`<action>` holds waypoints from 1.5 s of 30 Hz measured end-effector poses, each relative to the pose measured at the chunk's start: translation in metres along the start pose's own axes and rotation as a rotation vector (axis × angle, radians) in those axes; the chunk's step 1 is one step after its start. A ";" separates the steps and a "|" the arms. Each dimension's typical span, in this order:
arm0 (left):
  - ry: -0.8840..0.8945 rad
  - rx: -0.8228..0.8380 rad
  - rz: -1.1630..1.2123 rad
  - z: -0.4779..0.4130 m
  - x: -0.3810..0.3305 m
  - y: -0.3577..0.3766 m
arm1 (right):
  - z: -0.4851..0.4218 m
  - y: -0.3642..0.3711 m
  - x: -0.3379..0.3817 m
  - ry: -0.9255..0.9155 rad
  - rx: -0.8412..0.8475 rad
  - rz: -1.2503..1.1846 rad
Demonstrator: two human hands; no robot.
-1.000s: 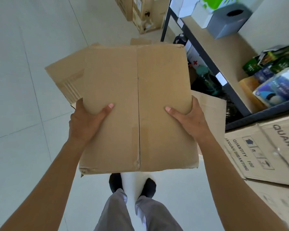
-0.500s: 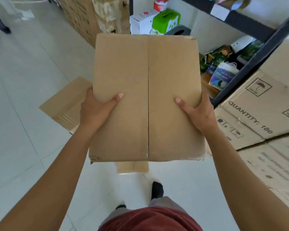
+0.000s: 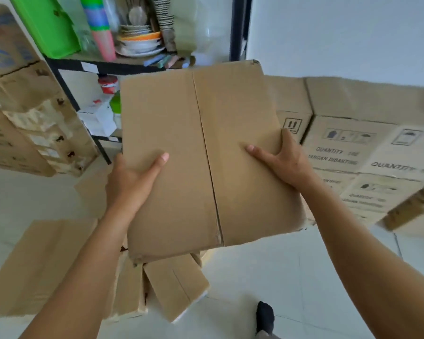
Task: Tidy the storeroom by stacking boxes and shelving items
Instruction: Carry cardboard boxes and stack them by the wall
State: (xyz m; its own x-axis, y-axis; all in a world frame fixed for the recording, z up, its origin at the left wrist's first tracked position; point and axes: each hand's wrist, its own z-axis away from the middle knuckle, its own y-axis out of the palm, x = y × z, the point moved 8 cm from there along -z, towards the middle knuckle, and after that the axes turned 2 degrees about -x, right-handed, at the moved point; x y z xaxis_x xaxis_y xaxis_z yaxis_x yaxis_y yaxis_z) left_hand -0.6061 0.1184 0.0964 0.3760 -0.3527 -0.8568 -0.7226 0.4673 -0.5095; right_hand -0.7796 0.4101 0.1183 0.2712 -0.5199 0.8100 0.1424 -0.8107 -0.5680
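Head view: left hand (image 3: pixel 130 184) and right hand (image 3: pixel 285 162) grip cardboard box (image 3: pixel 206 155) by its sides, thumbs across top, fingers apparently curled underneath. Box held above floor (image 3: pixel 267 272), before shelf (image 3: pixel 103 67).

Left hand (image 3: pixel 130 183) gripping left edge of cardboard box (image 3: pixel 181 118), thumb lying across top. Right hand (image 3: pixel 288 163) gripping right edge, thumb likewise. Left arm (image 3: pixel 83 265) and right arm (image 3: pixel 367 253) reaching forward.

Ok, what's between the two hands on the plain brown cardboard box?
The left hand and right hand grip opposite edges of the plain brown cardboard box; between them the head view shows only bare cardboard and its centre seam.
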 end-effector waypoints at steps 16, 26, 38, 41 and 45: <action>0.368 0.202 0.063 0.045 -0.214 0.183 | -0.033 -0.237 -0.096 0.052 -0.332 -0.007; 0.376 0.091 -0.017 0.005 -0.283 0.252 | -0.139 -0.289 -0.111 -0.024 -0.311 -0.004; 0.377 0.206 -0.036 -0.150 -0.339 0.315 | -0.292 -0.266 -0.092 0.053 -0.310 0.013; 0.328 0.266 -0.034 -0.189 -0.349 0.332 | -0.327 -0.256 -0.090 0.110 -0.288 0.029; 0.293 0.325 -0.058 -0.228 -0.351 0.353 | -0.370 -0.242 -0.096 0.175 -0.233 0.072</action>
State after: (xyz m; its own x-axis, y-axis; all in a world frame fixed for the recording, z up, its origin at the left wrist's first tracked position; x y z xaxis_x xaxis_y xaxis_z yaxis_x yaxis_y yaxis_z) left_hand -1.1256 0.2228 0.2352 0.1963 -0.5790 -0.7914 -0.4678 0.6540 -0.5945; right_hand -1.1923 0.5569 0.2323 0.1013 -0.6005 0.7932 -0.0993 -0.7994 -0.5925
